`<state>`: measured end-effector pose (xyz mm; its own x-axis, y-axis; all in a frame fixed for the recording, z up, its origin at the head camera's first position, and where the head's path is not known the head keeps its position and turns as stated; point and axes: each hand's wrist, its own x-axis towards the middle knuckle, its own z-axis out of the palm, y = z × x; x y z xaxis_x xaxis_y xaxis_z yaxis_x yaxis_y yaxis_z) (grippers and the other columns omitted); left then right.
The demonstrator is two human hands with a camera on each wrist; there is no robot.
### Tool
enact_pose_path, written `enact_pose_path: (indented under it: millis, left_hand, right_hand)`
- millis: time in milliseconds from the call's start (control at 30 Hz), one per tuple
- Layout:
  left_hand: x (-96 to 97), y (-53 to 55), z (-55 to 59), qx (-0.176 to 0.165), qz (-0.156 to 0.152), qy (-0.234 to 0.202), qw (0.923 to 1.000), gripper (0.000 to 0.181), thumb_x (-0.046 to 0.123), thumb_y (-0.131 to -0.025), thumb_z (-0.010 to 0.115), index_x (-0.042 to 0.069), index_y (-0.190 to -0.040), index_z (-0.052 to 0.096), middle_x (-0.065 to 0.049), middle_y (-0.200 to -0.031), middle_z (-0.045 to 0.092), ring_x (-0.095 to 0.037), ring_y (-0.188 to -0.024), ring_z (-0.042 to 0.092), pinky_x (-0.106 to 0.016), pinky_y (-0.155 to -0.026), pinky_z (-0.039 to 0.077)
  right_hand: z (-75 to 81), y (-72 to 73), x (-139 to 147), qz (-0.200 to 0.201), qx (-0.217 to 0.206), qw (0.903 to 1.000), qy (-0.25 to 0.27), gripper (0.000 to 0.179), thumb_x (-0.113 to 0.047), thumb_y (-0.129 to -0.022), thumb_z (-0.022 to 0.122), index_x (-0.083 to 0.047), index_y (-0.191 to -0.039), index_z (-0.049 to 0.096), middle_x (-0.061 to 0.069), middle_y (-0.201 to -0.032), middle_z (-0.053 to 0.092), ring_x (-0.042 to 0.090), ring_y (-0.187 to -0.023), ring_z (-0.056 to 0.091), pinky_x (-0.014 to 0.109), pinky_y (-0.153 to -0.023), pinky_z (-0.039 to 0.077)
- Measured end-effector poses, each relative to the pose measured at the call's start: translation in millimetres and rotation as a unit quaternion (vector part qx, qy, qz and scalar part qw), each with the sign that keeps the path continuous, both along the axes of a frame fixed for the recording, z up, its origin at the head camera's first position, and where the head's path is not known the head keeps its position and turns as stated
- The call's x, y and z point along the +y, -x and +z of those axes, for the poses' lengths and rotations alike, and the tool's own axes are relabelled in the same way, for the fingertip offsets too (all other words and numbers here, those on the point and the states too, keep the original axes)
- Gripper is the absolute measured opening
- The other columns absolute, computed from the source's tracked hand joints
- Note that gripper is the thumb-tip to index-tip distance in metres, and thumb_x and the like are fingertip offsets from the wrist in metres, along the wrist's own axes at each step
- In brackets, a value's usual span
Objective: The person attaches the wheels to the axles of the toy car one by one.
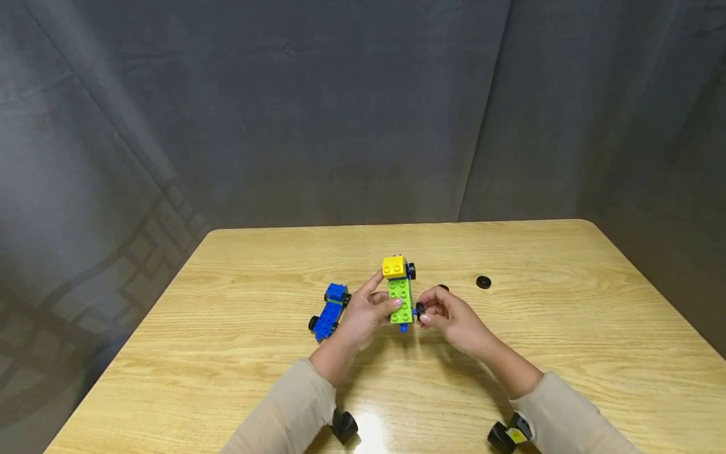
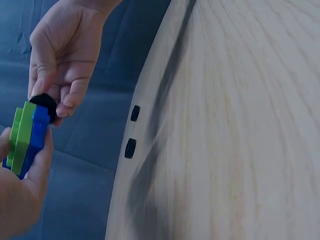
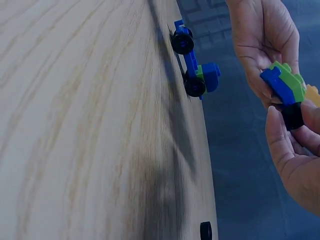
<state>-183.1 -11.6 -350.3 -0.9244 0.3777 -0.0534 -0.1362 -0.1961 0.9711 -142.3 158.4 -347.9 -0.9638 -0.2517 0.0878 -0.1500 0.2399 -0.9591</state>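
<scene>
My left hand (image 1: 363,317) grips a toy car (image 1: 400,301) built of bricks, with a lime green plate, a yellow brick at its far end and a blue base underneath. The thumb lies on the green studs. From the right side, my right hand (image 1: 454,318) pinches a black wheel (image 1: 420,311) at the car's near right corner. Another black wheel sits at the car's far right corner. In the left wrist view the pinched wheel (image 2: 45,106) is right against the blue base, and the right wrist view has this wheel (image 3: 292,116) between thumb and fingers.
A second toy car (image 1: 331,312), mostly blue with black wheels, stands on the wooden table (image 1: 255,378) just left of my left hand. Two loose black wheels lie beyond my right hand: one (image 1: 483,282) farther right, one (image 1: 443,287) partly hidden behind the fingers. A grey curtain (image 1: 340,126) hangs behind.
</scene>
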Motion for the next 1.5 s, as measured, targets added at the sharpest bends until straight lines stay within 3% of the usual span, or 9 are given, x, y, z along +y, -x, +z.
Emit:
enact_pose_path:
  millis: [200,400,733,900,1067,1300,1500]
  left_hand:
    - [11.4,-3.8,-1.7,0.003,0.043,0.001,0.9991,0.063,-0.009,-0.079,0.054,0.006,-0.134,0.029,-0.022,-0.094,0.058,-0.017,-0.075,0.058,-0.033,-0.067,0.049]
    - [18.6,-4.9,0.3,0.012,0.057,0.023,0.9980,0.064,-0.010,-0.077,0.055,0.010,-0.133,0.032,-0.021,-0.094,0.058,-0.021,-0.078,0.058,-0.031,-0.065,0.050]
    - [20.9,-5.7,-3.3,0.018,0.050,-0.012,0.9985,0.062,-0.010,-0.078,0.054,0.007,-0.133,0.031,-0.024,-0.098,0.056,-0.019,-0.080,0.058,-0.030,-0.067,0.049]
    - [22.4,-5.3,-3.4,0.023,0.043,-0.009,0.9987,0.061,-0.009,-0.079,0.054,0.007,-0.133,0.030,-0.024,-0.098,0.056,-0.020,-0.080,0.058,-0.030,-0.068,0.049]
    - [21.9,-4.7,-2.4,0.016,0.034,0.001,0.9993,0.063,-0.008,-0.079,0.055,0.009,-0.134,0.029,-0.022,-0.099,0.056,-0.020,-0.080,0.058,-0.030,-0.067,0.049]
    - [16.4,-4.5,-1.5,-0.008,0.010,-0.005,0.9999,0.076,-0.009,-0.074,0.060,0.023,-0.135,0.029,-0.016,-0.093,0.058,-0.019,-0.073,0.058,-0.031,-0.064,0.049]
    - [10.2,-2.8,-4.4,-0.003,-0.005,-0.005,1.0000,0.085,-0.011,-0.071,0.062,0.026,-0.137,0.023,-0.014,-0.099,0.051,-0.017,-0.069,0.058,-0.034,-0.062,0.050]
  right_hand:
    - [-2.5,-5.0,-3.4,-0.053,0.039,0.9977,-0.014,0.016,0.010,-0.081,0.048,0.007,-0.096,0.045,0.014,-0.084,0.053,0.030,-0.075,0.055,0.037,-0.068,0.047]
    - [-4.9,-7.4,-7.4,-0.104,0.075,0.9911,-0.036,0.016,0.014,-0.077,0.052,0.006,-0.091,0.049,0.013,-0.081,0.054,0.022,-0.070,0.054,0.036,-0.064,0.048]
    - [-4.9,-6.7,-10.0,-0.109,0.122,0.9844,-0.065,0.019,0.018,-0.075,0.052,0.007,-0.090,0.050,0.014,-0.086,0.053,0.024,-0.072,0.054,0.030,-0.063,0.049]
    - [-3.9,-6.0,-7.9,-0.105,0.143,0.9810,-0.078,0.020,0.019,-0.073,0.052,0.007,-0.089,0.051,0.014,-0.085,0.053,0.025,-0.071,0.055,0.032,-0.062,0.049]
    - [-2.3,-7.8,-5.2,-0.097,0.127,0.9838,-0.081,0.019,0.017,-0.075,0.053,0.005,-0.089,0.053,0.012,-0.086,0.053,0.022,-0.073,0.056,0.032,-0.064,0.049]
    - [-1.9,-13.6,-2.7,-0.084,0.078,0.9901,-0.082,0.018,0.011,-0.079,0.052,0.003,-0.095,0.053,0.011,-0.088,0.055,0.023,-0.077,0.056,0.033,-0.068,0.048]
    - [-4.2,-13.8,-3.1,-0.056,0.062,0.9944,-0.064,0.019,0.010,-0.080,0.051,0.003,-0.098,0.052,0.011,-0.089,0.055,0.027,-0.080,0.055,0.033,-0.071,0.047]
